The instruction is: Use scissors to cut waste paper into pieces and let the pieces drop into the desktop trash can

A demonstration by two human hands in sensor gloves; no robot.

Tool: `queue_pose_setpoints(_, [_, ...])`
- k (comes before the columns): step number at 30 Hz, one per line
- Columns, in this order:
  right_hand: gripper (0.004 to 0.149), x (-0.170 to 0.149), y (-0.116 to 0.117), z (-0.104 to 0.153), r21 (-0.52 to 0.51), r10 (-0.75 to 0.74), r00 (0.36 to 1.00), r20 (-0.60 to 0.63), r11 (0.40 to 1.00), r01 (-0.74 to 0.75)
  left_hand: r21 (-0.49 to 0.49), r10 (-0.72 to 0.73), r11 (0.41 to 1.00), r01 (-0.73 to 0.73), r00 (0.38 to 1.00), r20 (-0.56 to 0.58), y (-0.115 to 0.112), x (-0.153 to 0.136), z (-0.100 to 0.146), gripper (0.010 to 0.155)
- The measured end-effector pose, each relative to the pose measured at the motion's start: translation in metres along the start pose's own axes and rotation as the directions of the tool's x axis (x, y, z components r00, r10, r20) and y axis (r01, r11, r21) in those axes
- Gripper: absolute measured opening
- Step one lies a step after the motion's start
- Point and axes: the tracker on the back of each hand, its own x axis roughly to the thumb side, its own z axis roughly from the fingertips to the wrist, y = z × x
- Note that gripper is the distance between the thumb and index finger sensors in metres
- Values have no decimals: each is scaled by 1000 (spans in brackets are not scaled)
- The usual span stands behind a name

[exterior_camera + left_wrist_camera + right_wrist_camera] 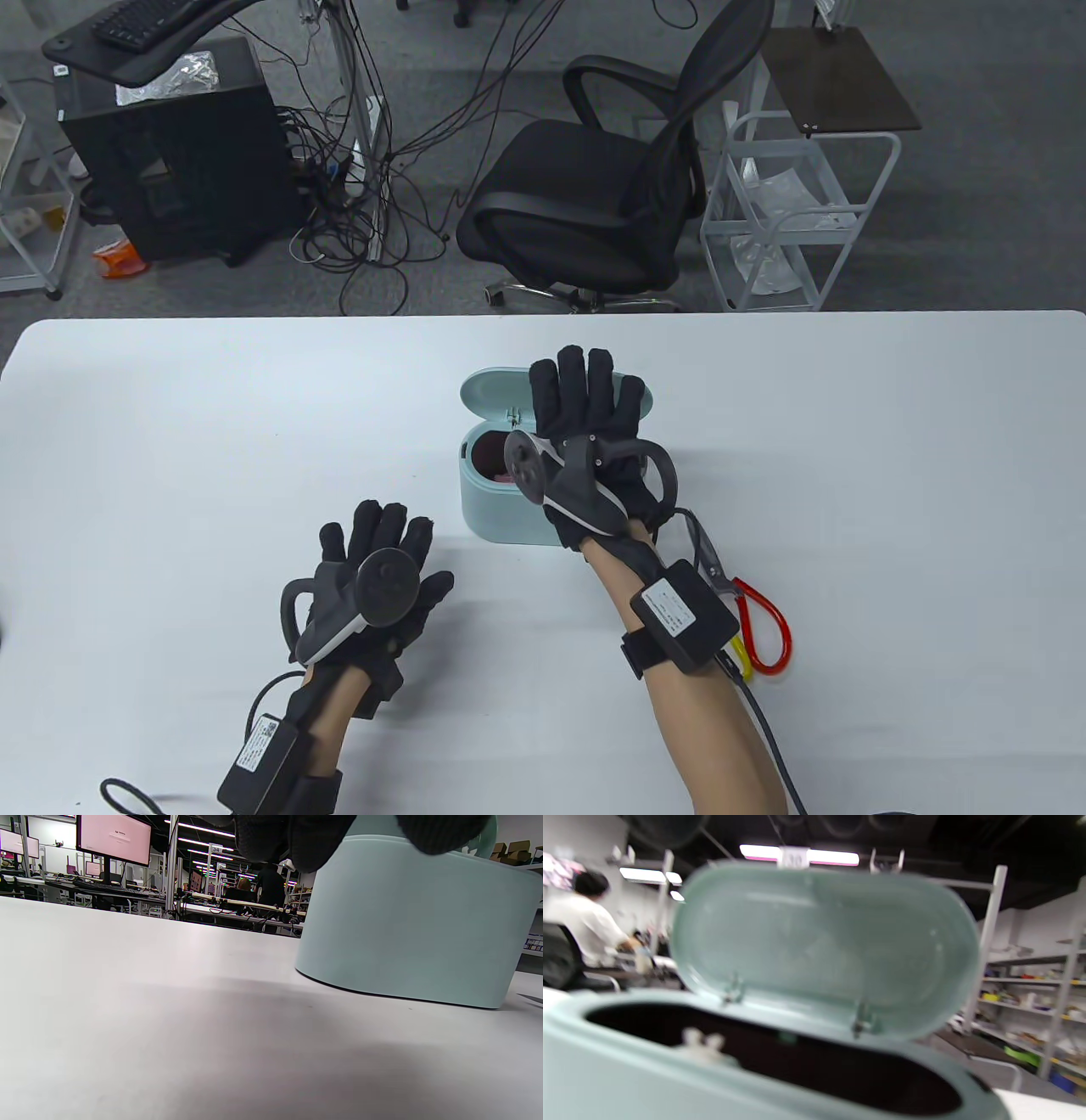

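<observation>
The pale green desktop trash can (501, 509) stands mid-table with its lid (485, 392) swung up at the back; pinkish scraps show inside. My right hand (585, 386) hovers flat over the can, fingers straight and spread, reaching the raised lid and holding nothing. My left hand (386, 543) lies flat on the table left of the can, fingers straight. Scissors with red and yellow handles (759, 628) lie on the table right of my right forearm, partly hidden by it. In the left wrist view the can's wall (415, 929) fills the right side. The right wrist view looks at the lid's (823, 946) inner face and the dark opening.
The white table (891, 441) reaches to a far edge, with a black office chair (611, 195), a white wire cart (797, 212) and a computer tower with tangled cables beyond it. Cables run from both wrist units off the near edge.
</observation>
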Motion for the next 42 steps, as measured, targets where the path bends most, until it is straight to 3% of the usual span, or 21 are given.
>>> queue_pose_setpoints(4, [84, -7, 12, -14, 69, -87, 995, -52, 994, 90, -10, 3, 1000, -3, 1000, 6, -1, 0, -1, 77])
queue_pose_setpoints(6, [83, -12, 14, -16, 26, -131, 989, -61, 991, 133, -23, -9, 1000, 9, 1000, 4, -2, 0, -2, 77])
queue_pose_setpoints(9, [79, -14, 12, -14, -11, -78, 996, -36, 997, 77, -33, -18, 999, 18, 1000, 2, -3, 1, -3, 77])
queue_pose_setpoints(13, [77, -9, 8, -3, -46, -1, 1000, 10, 999, 2, -32, -2, 999, 2, 1000, 7, -3, 1, -2, 78])
queue_pose_setpoints(20, [77, -1, 25, 35, -100, 21, 994, 107, 995, -11, -48, -4, 999, 4, 1000, 3, -5, 1, -2, 78])
queue_pose_setpoints(27, [82, 9, 51, 64, -40, -1, 993, 117, 999, 6, -36, -11, 999, 11, 1000, -21, -5, 0, -2, 78])
queue_pose_setpoints(42, [91, 22, 78, 82, -91, 179, 970, 167, 982, -165, -48, -2, 999, 1, 1000, -20, -6, -1, -3, 78])
